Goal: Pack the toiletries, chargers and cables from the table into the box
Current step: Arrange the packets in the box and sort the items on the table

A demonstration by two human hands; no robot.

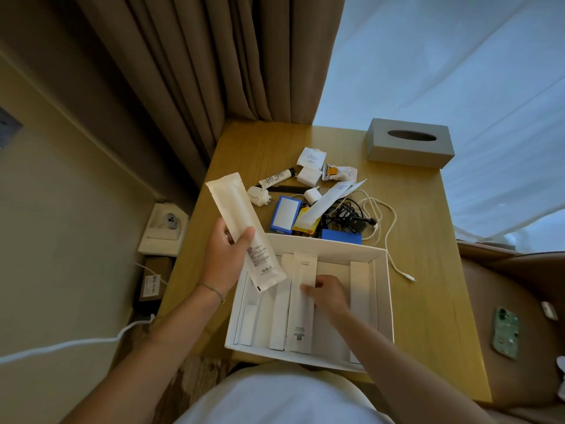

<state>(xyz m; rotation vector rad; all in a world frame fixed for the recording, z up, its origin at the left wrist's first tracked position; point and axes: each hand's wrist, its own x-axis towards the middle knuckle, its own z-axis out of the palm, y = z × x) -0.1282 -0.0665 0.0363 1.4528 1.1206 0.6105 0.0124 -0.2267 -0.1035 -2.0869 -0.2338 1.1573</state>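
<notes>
A white box [385, 289] sits open on the wooden table [428, 270], with several long white packets lying inside. My left hand [224, 258] grips a long cream sachet [241, 228] above the box's left edge. Inside the box, my right hand [328, 293] pinches a long white packet [301, 316] near its upper part. Behind the box lies a pile: a small tube [276, 178], white sachets [311, 159], a white charger [258, 195], blue boxes [284, 214], black cables [345, 214] and a white cable [388, 234].
A grey tissue box [409, 143] stands at the table's far right corner. Curtains hang behind the table. A phone in a green case [506, 332] lies on the brown seat at right. A white cable [61, 345] and boxes are on the floor at left.
</notes>
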